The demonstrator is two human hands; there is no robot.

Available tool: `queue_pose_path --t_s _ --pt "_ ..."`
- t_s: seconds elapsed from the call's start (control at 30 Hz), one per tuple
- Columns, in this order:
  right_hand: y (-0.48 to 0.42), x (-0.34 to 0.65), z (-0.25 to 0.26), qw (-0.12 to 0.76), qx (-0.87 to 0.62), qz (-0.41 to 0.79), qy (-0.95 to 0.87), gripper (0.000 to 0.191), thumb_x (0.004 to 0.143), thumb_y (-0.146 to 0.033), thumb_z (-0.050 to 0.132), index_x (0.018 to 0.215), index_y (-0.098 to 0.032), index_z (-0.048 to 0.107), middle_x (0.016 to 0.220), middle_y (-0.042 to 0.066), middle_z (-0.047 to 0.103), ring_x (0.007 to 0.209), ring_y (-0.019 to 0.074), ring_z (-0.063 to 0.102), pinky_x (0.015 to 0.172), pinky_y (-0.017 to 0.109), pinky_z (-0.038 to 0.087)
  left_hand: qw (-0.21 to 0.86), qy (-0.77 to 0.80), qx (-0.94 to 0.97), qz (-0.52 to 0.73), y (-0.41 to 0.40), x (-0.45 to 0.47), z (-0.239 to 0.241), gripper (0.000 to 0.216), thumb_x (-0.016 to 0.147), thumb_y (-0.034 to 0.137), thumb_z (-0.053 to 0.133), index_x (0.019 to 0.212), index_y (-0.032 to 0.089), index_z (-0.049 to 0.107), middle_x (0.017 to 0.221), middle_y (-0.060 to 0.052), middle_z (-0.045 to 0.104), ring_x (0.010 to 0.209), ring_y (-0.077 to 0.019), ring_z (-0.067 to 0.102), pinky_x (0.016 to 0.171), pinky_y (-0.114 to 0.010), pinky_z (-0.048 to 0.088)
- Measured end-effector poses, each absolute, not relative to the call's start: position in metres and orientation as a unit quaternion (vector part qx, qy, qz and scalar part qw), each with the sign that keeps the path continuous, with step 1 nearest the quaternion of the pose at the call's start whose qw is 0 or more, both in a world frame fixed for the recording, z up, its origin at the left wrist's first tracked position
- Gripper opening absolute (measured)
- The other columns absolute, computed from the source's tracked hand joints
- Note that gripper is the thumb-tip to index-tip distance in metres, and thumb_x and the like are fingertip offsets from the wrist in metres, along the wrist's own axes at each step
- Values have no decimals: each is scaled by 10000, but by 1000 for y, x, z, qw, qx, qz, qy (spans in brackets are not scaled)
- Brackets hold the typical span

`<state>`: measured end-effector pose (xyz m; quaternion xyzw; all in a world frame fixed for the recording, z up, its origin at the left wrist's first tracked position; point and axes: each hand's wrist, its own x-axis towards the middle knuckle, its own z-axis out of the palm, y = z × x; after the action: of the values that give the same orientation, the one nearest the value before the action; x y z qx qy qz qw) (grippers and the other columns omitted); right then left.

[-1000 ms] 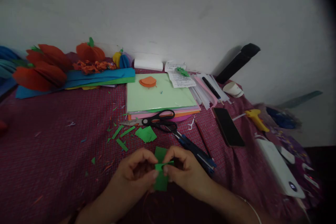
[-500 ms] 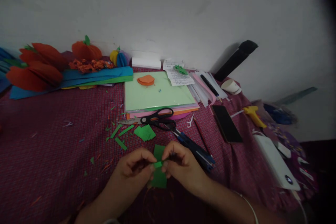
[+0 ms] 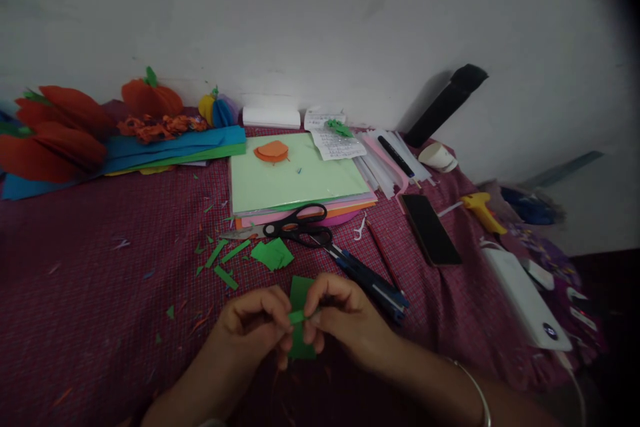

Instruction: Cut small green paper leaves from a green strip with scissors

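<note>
I count two hands at the near edge of the table: my left hand [image 3: 255,323] and my right hand [image 3: 340,320], fingertips of both pinched together on one small green paper piece [image 3: 300,317], which is held just above the maroon checked tablecloth [image 3: 100,293]. The paper sticks out above and below the fingers; a narrow fold or strip of it runs across between the two pinches.

Just beyond the hands lie one folded green offcut [image 3: 273,254] and about three green paper strips [image 3: 224,260], with smaller green and orange snippets scattered around them. One pair of black-handled scissors [image 3: 285,228] lies across the front edge of one stack of coloured paper sheets [image 3: 297,180], pale green on top, with one orange paper cutout [image 3: 271,151] resting on it. To the right of my right hand, close to the knuckles, a bundle of dark blue pens [image 3: 370,280] lies beside one red pencil [image 3: 383,253]. Further right are one black phone [image 3: 430,230], one yellow glue gun [image 3: 481,210] and one white power bank [image 3: 525,300].

Along the wall I see about three orange paper pumpkins [image 3: 150,97], blue paper sheets [image 3: 170,147] and one printed paper slip [image 3: 333,140]; its writing is too small to read.
</note>
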<state>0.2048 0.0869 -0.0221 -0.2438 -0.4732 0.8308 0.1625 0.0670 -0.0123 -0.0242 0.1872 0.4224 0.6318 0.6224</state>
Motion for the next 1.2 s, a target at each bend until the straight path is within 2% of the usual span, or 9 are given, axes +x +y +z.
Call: queue_pose_path --t_s 0.13,0.3,0.47,0.73,0.93,1.03,1.13,1.2 --pt "86 205 -22 162 -246 831 -471 52 727 -159 626 750 -152 580 584 -29 632 440 61 538 453 168 436 649 393 166 630 -12 65 -23 117 712 210 704 621 159 652 651 20 554 542 -93 541 437 -184 457" --pt "86 202 -17 165 -271 805 -501 38 720 -126 591 733 -155 570 586 -35 623 452 59 540 462 168 440 666 387 168 615 -12 64 -24 191 752 350 684 750 179 599 647 6 610 559 -119 568 454 -209 475" --pt "84 200 -15 151 -285 799 -507 75 690 -95 560 720 -163 567 579 -43 604 465 61 537 464 172 445 630 477 210 575 -9 68 -21 204 760 321 682 735 182 534 591 17 608 500 -101 538 423 -190 460" --pt "82 201 -17 150 -283 792 -520 95 696 -79 560 735 -163 581 603 -37 608 510 65 561 484 178 463 623 518 188 555 -7 71 -20 201 755 305 655 709 193 495 532 57 549 414 -76 474 363 -170 418" --pt "86 201 -19 130 -297 830 -454 84 681 -89 573 735 -151 591 564 -34 638 439 57 551 437 158 450 610 516 274 535 -10 67 -17 160 830 353 554 785 200 546 573 32 569 445 -95 502 405 -194 433" --pt "89 202 -23 118 -293 874 -368 68 666 -136 594 732 -142 578 534 -20 654 379 66 546 389 156 451 489 552 453 500 -13 60 -18 71 798 208 590 862 222 615 717 -4 640 605 -128 591 548 -218 474" --pt "91 202 -25 101 -291 896 -319 103 648 -155 616 733 -142 558 530 -9 666 354 75 548 373 159 460 292 588 602 455 -13 53 -21 211 758 81 604 881 246 651 772 -11 664 696 -137 617 628 -204 465" --pt "91 203 -26 92 -287 901 -313 115 651 -163 618 740 -144 548 535 -7 665 359 78 554 378 161 462 226 585 642 441 -12 50 -23 209 765 75 603 872 245 659 761 -11 670 688 -132 617 634 -192 461"
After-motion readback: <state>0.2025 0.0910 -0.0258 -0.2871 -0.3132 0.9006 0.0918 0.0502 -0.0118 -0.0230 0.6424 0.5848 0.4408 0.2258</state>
